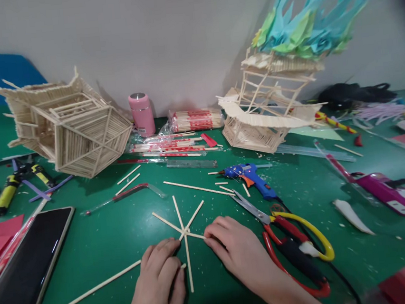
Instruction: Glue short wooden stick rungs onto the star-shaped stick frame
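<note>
Several thin wooden sticks form a star-like spoked shape (pixel 185 233), joined at a small lump in the middle and lying on the green table. My right hand (pixel 235 244) pinches the tip of its right spoke between thumb and fingertips. My left hand (pixel 164 275) has curled fingers, the fingertips at the lower-left spoke. A short wooden stick end (pixel 184 266) pokes out between its thumb and fingers; the rest is covered. A long wooden stick (pixel 80 297) runs from the lower left up to my left hand, where its far end is hidden.
Scissors (pixel 262 215) and a blue glue gun (pixel 251 176) lie right of centre. A phone (pixel 30 264) and pliers (pixel 9 189) are left. Behind stand stick-built models (pixel 86 130) (pixel 273 107), a pink flask (pixel 142 115) and bundled sticks (pixel 195 120).
</note>
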{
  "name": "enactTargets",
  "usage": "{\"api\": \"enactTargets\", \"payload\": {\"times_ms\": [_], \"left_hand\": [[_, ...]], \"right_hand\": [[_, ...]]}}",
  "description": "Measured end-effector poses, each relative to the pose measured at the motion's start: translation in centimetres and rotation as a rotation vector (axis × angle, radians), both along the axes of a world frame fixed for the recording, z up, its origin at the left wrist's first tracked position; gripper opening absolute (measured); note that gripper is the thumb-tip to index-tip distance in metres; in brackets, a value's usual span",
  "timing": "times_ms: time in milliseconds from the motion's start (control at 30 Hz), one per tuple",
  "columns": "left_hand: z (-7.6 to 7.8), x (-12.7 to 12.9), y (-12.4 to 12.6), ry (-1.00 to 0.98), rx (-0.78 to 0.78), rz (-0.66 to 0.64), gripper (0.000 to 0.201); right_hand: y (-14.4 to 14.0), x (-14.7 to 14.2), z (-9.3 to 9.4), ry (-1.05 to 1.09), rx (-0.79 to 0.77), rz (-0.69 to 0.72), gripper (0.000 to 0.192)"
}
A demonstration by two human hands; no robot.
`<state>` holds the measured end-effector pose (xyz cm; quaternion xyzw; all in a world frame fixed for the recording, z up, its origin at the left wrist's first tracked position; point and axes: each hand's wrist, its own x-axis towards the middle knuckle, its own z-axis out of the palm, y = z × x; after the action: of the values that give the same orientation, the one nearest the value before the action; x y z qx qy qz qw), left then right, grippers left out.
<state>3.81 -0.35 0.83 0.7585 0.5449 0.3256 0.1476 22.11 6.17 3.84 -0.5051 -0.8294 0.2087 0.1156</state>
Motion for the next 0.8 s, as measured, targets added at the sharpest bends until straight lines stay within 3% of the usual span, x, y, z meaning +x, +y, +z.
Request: {"api": "enactTargets", "payload": {"times_ms": [300,433,600,800], "left_hand": [[0.9,0.1,1.3,0.055,0.062,-0.05,0.014],[0.9,0.3,1.9,0.095,0.048,-0.083,0.014],[1.2,0.6,2.4,0.096,0.022,-0.086,0.015],[1.5,0.0,2.6,-0.007,0.002,0.004,0.013]], "right_hand": [[-2.6,0.0,-1.1,0.042,-0.026,-0.13,0.009],[-3.6,-1.0,-1.4,0.057,-0.067,-0.175,0.018],[-3.4,-1.2,-0.8,-0.046,-0.075,-0.171,0.003],[-2.7,-1.2,-0.3,-0.123,-0.042,-0.156,0.015]]}}
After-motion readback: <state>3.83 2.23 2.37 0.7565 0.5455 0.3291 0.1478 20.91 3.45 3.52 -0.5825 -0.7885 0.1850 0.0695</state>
